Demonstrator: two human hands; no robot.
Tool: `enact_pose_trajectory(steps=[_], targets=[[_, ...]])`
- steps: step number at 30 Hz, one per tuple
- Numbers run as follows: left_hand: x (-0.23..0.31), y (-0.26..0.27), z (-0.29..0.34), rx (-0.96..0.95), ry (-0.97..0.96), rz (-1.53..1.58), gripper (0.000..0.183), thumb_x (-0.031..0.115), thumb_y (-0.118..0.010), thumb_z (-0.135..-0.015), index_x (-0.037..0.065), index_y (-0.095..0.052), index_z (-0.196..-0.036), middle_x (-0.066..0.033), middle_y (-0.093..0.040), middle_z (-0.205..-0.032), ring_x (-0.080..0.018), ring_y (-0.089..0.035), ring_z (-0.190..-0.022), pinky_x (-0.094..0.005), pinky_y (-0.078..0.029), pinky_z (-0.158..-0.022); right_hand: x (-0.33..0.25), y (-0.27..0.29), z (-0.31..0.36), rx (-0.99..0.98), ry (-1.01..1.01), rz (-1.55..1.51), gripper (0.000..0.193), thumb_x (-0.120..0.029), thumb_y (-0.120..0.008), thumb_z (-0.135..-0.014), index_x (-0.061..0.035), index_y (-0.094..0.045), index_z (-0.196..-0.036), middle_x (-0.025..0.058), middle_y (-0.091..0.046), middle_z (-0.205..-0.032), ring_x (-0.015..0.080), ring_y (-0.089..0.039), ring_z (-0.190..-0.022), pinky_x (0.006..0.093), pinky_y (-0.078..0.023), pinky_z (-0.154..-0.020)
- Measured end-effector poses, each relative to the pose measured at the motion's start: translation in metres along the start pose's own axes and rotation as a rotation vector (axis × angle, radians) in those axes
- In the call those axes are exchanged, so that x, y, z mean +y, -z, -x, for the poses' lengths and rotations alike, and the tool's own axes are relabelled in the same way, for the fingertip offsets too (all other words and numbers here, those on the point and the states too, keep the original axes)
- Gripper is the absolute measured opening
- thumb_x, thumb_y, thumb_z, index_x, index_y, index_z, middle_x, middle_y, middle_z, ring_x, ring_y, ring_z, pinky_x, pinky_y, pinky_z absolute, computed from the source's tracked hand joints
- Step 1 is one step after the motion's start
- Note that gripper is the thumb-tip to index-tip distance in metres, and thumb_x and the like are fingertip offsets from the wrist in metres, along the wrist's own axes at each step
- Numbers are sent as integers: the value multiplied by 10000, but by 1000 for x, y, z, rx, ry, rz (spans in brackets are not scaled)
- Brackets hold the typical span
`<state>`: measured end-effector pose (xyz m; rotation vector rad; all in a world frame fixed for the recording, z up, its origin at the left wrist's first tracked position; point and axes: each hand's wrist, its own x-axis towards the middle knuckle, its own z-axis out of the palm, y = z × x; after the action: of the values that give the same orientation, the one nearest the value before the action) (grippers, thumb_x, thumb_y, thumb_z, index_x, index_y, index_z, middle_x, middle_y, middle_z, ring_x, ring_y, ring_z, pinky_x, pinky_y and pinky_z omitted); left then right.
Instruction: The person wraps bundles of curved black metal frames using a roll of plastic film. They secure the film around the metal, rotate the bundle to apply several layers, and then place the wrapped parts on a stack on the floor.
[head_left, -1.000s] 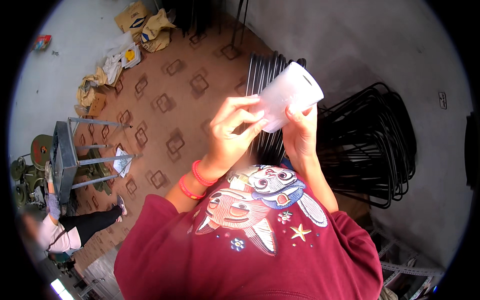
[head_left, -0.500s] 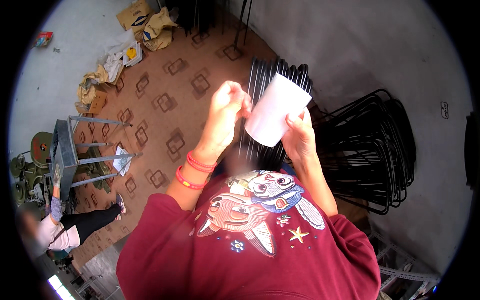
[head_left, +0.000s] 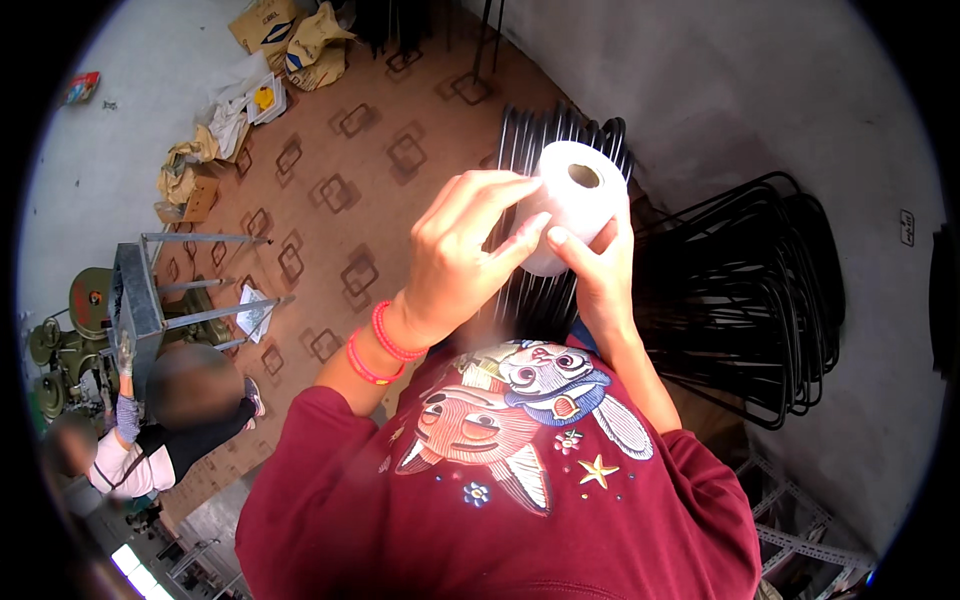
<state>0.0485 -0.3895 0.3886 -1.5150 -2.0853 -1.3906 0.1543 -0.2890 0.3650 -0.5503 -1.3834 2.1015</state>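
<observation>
A wide white roll (head_left: 568, 205) with a hollow core is tilted up in front of my chest, its open end showing at the top. My right hand (head_left: 600, 268) grips it from below and the right side, thumb lying across the near face. From the left, my left hand (head_left: 468, 240) meets the roll, fingertips at its upper left side and thumb against its near face. Two red bands circle my left wrist. Whether the roll is tape, film or labels cannot be made out. Just beyond it stands a row of black metal frames (head_left: 508, 150), partly covered by the roll.
More stacked black tubular frames (head_left: 740, 300) lean by the grey wall at right. At left stand a metal table (head_left: 140, 290) and green machinery (head_left: 60, 345), with another person (head_left: 125, 455) beside them. Boxes and paper sacks (head_left: 318, 50) line the far left wall.
The roll has been turned so its hollow end now shows. My left hand has gone from a closed pinch beside the roll to fingers and thumb against it.
</observation>
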Motion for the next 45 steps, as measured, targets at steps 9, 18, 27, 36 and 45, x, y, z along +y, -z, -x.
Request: enact_pose_trajectory(steps=[9, 18, 27, 36, 45], targets=[[7, -5, 4, -21, 437, 363, 160, 33, -678, -716, -10, -622, -860, -86, -619, -810, -171, -648, -729, -251, -507, -637, 33, 7, -5, 121, 297, 251, 832, -102, -790, -596, -26, -228, -1205, 127, -390, -1142, 207, -426, -1091, 340, -354, -927], [-3, -15, 2, 16, 457, 220, 33, -23, -611, -754, -14, -600, -783, -55, -618, -714, -113, -630, -696, -226, -495, -639, 40, 8, -5, 169, 353, 344, 811, -90, -787, -575, -21, -255, -1183, 122, -398, -1116, 207, -435, -1069, 341, -353, -926], [-28, -23, -11, 45, 898, 831, 139, 150, -420, -920, 33, -482, -879, -63, -592, -722, -123, -585, -657, -234, -483, -633, -15, 5, -5, 11, -221, -331, 687, -91, -744, -574, -6, -391, -1157, 108, -495, -1110, 194, -481, -1068, 329, -334, -963], [-19, -43, 8, 23, 865, 986, 235, 248, -465, -928, 35, -542, -866, -26, -580, -827, -66, -527, -759, -176, -415, -697, 2, 3, -6, 101, -59, -280, 718, -58, -760, -566, -29, -351, -1156, 111, -468, -1113, 213, -462, -1080, 344, -359, -946], [-23, -61, 4, 190, 899, 784, 212, 239, -407, -952, 51, -475, -880, 30, -473, -709, -33, -405, -593, -189, -369, -538, 11, 1, -9, 97, -2, -216, 739, -71, -775, -554, -28, -351, -1157, 107, -480, -1109, 214, -473, -1070, 342, -362, -948]])
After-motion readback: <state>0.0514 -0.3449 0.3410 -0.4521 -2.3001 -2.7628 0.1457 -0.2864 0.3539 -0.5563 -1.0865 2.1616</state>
